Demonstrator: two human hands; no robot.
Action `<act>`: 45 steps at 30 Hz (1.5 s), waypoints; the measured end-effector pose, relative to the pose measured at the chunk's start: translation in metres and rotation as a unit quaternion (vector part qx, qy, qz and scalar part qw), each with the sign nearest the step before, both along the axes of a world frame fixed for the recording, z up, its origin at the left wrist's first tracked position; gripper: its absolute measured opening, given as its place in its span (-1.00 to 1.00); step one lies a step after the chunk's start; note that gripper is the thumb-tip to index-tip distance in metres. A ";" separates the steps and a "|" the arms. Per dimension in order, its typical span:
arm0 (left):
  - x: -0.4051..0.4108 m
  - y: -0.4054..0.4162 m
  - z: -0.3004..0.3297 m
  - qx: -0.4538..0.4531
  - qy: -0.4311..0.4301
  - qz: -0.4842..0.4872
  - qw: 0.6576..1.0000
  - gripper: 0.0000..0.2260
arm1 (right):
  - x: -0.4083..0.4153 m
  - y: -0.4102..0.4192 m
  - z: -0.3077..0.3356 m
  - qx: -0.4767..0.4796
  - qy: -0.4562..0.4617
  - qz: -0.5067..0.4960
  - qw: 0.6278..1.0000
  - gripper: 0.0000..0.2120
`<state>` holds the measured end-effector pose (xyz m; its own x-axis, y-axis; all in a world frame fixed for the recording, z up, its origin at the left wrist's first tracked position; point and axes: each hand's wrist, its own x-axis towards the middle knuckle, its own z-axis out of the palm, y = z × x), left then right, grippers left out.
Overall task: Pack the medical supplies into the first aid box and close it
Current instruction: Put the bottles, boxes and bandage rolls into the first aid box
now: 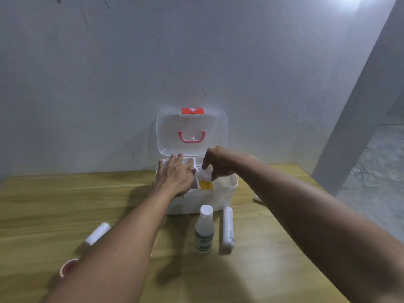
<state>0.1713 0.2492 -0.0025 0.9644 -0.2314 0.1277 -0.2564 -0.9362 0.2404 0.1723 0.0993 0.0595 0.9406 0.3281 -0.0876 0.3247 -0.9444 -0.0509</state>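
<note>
1. Hands first: the left hand (175,174) lay flat, fingers spread, palm down on the small white inner tray (193,171) at the left side of the white plastic first aid box (220,193), gripping nothing.
2. The right hand (218,164) reached over the box from the right, its fingertips pinched together on the white cap of a small bottle with yellow contents (206,180), which stood inside the box just right of the tray.
3. The box sat on the light wooden table (54,204) near the wall, its clear lid (191,132) upright with a pink handle and a red clasp bearing a white cross (the lid leaned back towards the wall).
4. In front of the box a white plastic bottle with a green label (204,229) stood upright, and just to its right lay a white rolled bandage (228,229).
5. Left of the left forearm lay a white cylindrical container (98,234), and nearer the table's front edge a small round red-and-white item (68,267), partly hidden by the arm.
6. A white object (258,197) showed beside the right forearm; what it was could not be told.
</note>
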 end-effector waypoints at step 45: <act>0.002 0.001 -0.001 0.022 0.020 0.000 1.000 -0.54 | -0.080 -0.048 0.111 0.247 -0.090 -0.042 0.964 -0.81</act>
<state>0.1736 0.2501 -0.0037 0.9684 -0.2364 0.0798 -0.2481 -0.9458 0.2094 0.0923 0.0516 0.1708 0.9510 0.2092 0.2276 0.2933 -0.8432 -0.4506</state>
